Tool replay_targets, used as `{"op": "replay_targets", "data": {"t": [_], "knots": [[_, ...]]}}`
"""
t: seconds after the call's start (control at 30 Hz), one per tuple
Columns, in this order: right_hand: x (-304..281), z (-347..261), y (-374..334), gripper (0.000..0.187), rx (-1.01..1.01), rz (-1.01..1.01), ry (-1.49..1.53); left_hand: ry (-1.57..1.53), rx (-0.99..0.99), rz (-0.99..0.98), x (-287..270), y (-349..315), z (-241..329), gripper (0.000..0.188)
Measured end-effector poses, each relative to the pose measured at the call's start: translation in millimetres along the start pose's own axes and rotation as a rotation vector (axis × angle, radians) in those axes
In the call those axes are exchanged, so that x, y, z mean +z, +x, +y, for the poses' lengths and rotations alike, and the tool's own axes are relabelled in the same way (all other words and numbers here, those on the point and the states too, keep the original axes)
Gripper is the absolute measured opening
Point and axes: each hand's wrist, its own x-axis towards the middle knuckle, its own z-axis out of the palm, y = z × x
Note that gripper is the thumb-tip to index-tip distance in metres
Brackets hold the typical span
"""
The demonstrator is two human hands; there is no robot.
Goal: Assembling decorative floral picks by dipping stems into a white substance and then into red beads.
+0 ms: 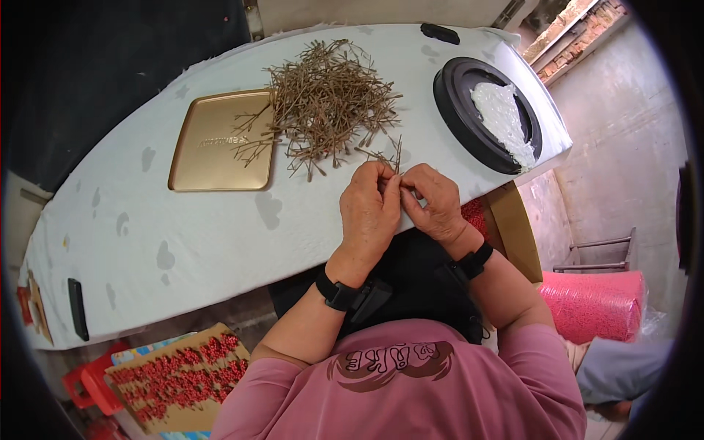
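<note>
Above the near edge of the table my two hands meet, fingertips close together. My left hand (pixel 369 210) is closed with thumb and index finger pinching a thin brown twig (pixel 398 155), which sticks up past the fingertips. My right hand (pixel 434 202) is curled beside it, thumb and fingers pressed together at the twig's lower end. Whatever lies between those right fingers is hidden or too small to name. Just beyond the hands spreads a large tangled pile of brown forked twigs (pixel 330 103).
Left of the pile lies a gold tray (pixel 198 165), some twigs across its right side. A round black tray (pixel 458 110) with white paste (pixel 504 117) stands at right. Red berry sprigs (pixel 180 378) lie on cardboard lower left. A pink wrapped bundle (pixel 598 304) sits at right.
</note>
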Motion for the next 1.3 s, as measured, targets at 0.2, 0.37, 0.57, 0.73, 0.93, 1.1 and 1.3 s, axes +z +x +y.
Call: {"op": "replay_targets", "data": {"t": [0.2, 0.37, 0.57, 0.73, 0.93, 1.1, 1.3], "knots": [[-3.2, 0.7, 3.9, 0.014, -0.034, -0.002, 0.036, 0.044, 0.01, -0.015, 0.3, 2.2, 2.9, 0.009], [-9.0, 6.5, -5.4, 0.014, -0.001, 0.03, 0.152, 0.098, 0.002, 0.043, 7.0, 2.6, -4.5, 0.008], [0.9, 14.8, -11.9, 0.014, 0.086, 0.07, 0.426, 0.041, -0.161, 0.116, -1.1, 1.7, -7.2, 0.008], [-15.0, 1.4, -12.5, 0.014, 0.045, 0.103, 0.366, 0.093, -0.151, 0.172, 4.8, -0.3, -10.2, 0.01], [-48.2, 22.4, -16.7, 0.015, 0.119, 0.009, 0.152, 0.257, -0.014, 0.015, 10.3, 2.0, 6.6, 0.025], [-59.4, 25.4, -26.4, 0.016, 0.105, -0.008, 0.068, 0.602, 0.133, -0.096, 11.7, 2.6, 12.0, 0.026], [-104.4, 28.9, -24.6, 0.013, 0.105, 0.194, -0.08, 0.572, 0.105, -0.102, 9.7, -0.2, 13.7, 0.024]]}}
